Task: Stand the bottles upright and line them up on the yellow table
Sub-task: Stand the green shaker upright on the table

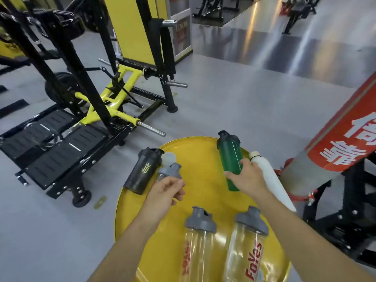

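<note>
On the round yellow table (pixel 201 159) stand two clear shaker bottles with grey lids, one at front middle (pixel 198 241) and one at front right (pixel 247 247). My right hand (pixel 247 177) grips the lower part of an upright green bottle (pixel 231 159) at the far right. A white bottle (pixel 271 180) stands just right of it at the table's edge. My left hand (pixel 164 191) holds a small clear bottle with a grey lid (pixel 171 170) near the left edge, its body mostly hidden by my fingers. A black shaker (pixel 142 169) stands at the far left edge.
A black and yellow gym machine (pixel 85 102) with a footplate fills the floor to the left. A grey pillar with a red banner (pixel 341 139) leans in at right, with black frame parts below it. Grey floor lies beyond the table.
</note>
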